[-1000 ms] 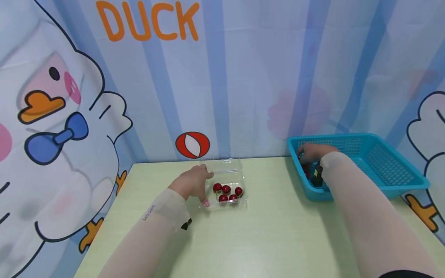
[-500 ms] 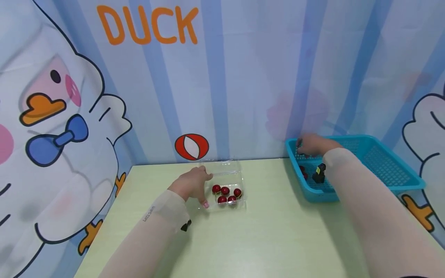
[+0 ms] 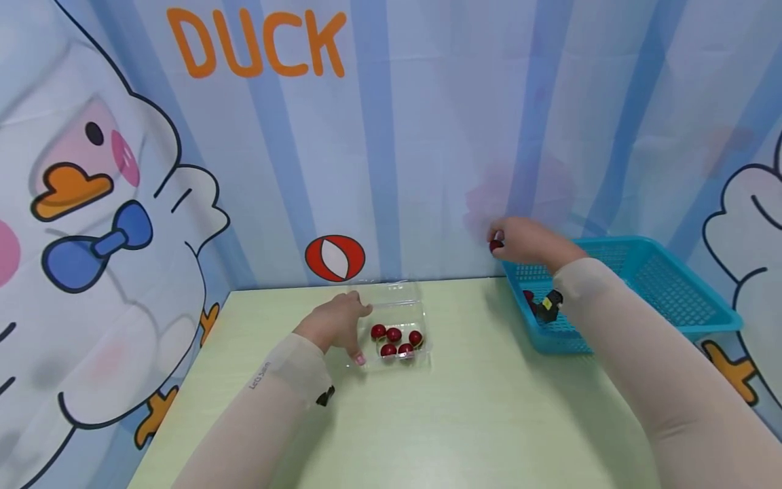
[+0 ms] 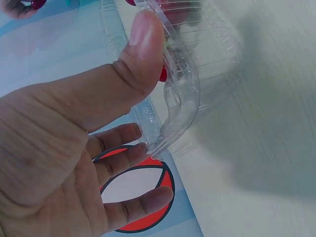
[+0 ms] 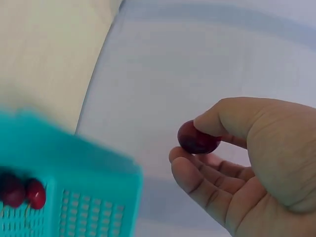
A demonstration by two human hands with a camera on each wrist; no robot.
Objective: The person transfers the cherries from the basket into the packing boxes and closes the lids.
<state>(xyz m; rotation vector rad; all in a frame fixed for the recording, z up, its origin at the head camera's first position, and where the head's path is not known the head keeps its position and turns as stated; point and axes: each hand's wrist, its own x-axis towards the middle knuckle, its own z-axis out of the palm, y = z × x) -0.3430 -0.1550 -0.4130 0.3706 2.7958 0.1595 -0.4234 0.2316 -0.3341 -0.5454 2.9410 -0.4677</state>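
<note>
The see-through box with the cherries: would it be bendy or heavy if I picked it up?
The see-through box looks thin-walled, so it would probably bend when squeezed. It's likely light, seeming to be clear plastic with five cherries inside. Those look round, so they might roll if it tilts.

A pale surface [image 3: 452,414] is seen under the left grip [image 3: 334,322]. Beyond it, a blue-striped cloth backdrop [image 3: 427,136] is hung, on which a red-and-white ball [image 3: 335,258] is printed; higher above that grip, orange DUCK lettering [image 3: 284,61] is shown. To its left, a large white duck [image 3: 140,305] is pictured with a blue bow tie [image 3: 112,241]. Above the right grip [image 3: 531,243], a faint pink shape [image 3: 519,187] is printed.
</note>
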